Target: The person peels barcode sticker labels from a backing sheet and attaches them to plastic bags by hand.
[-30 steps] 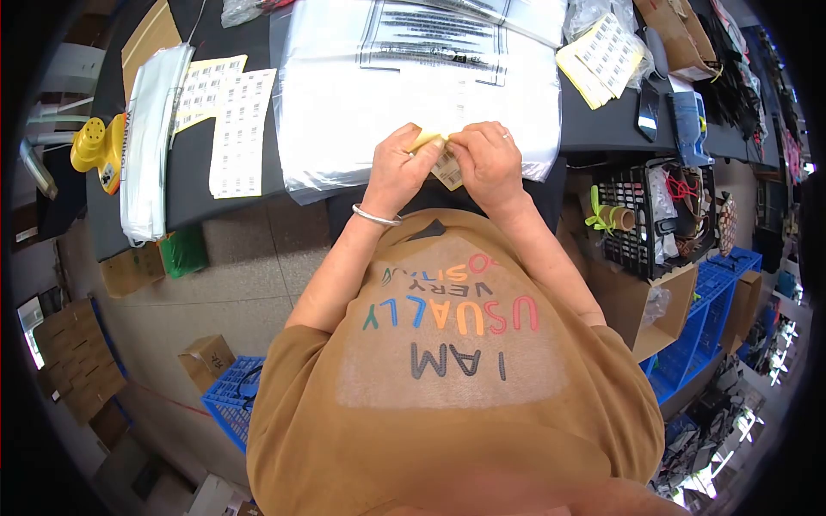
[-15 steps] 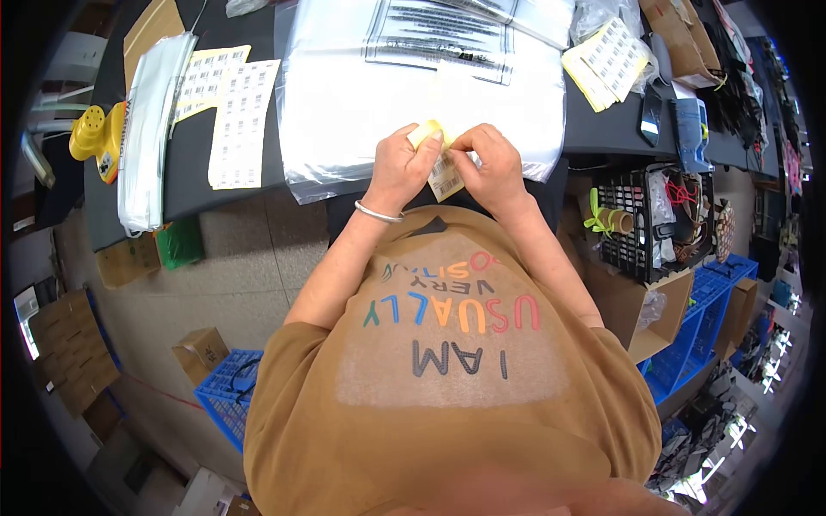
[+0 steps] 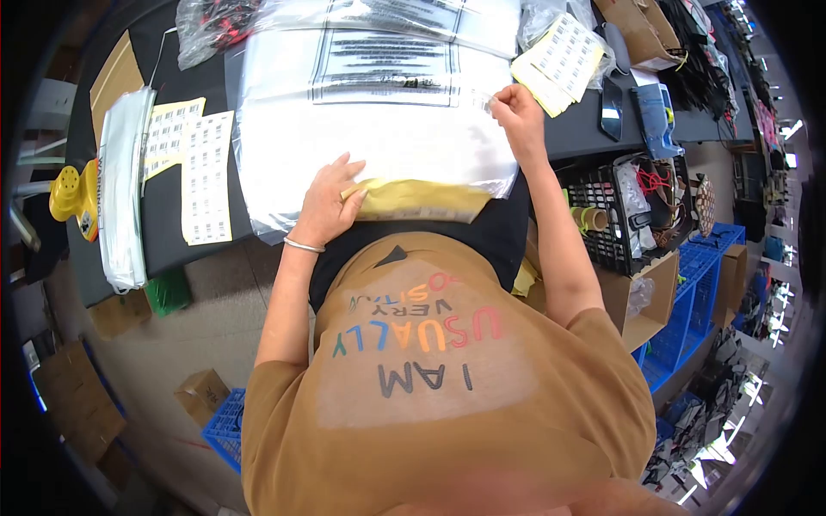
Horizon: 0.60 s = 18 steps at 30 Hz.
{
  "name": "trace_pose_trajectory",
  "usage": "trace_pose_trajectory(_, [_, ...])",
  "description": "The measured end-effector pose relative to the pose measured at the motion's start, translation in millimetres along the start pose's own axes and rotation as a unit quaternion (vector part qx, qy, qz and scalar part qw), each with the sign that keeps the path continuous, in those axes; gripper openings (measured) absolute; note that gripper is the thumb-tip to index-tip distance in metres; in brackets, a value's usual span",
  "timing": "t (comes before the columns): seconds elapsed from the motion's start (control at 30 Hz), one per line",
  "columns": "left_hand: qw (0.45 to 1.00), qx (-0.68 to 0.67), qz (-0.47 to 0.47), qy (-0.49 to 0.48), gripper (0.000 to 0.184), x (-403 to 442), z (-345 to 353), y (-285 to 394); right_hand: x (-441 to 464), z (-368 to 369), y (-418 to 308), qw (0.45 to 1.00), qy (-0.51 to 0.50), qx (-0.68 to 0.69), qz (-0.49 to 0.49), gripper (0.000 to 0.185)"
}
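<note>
My left hand [image 3: 327, 205] holds a yellow-backed label sheet [image 3: 422, 199] by its left end, thumb on top and the other fingers reaching onto the plastic. The sheet lies bent along the front edge of a stack of clear plastic bags [image 3: 370, 142] with printed black text. My right hand [image 3: 521, 120] is pinched closed over the right side of the stack. A small pale piece, apparently a sticker [image 3: 485, 101], shows at its fingertips, too faint to read.
Label sheets [image 3: 206, 176] and a folded plastic bundle [image 3: 123, 189] lie left, near a yellow device [image 3: 76, 196]. More label sheets [image 3: 564, 58], a phone [image 3: 611, 109] and a blue holder [image 3: 656, 119] are right. A black basket [image 3: 602, 215] stands beside my right arm.
My hands were together over a folded label sheet. They have parted: the left stays near the front edge with the sheet, now opened out, while the right has moved right and farther away.
</note>
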<state>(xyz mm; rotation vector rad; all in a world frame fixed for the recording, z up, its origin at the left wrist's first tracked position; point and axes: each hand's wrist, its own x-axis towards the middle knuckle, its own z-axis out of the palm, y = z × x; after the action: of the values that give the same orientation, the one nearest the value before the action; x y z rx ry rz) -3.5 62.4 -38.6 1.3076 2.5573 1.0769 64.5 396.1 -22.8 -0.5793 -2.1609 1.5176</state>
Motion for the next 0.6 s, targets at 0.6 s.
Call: trace_pose_trajectory(0.6, [0.999,-0.025,-0.033,0.024,0.024,-5,11,-11,14,26,38,0.985,-0.017,-0.151,-0.077,0.014])
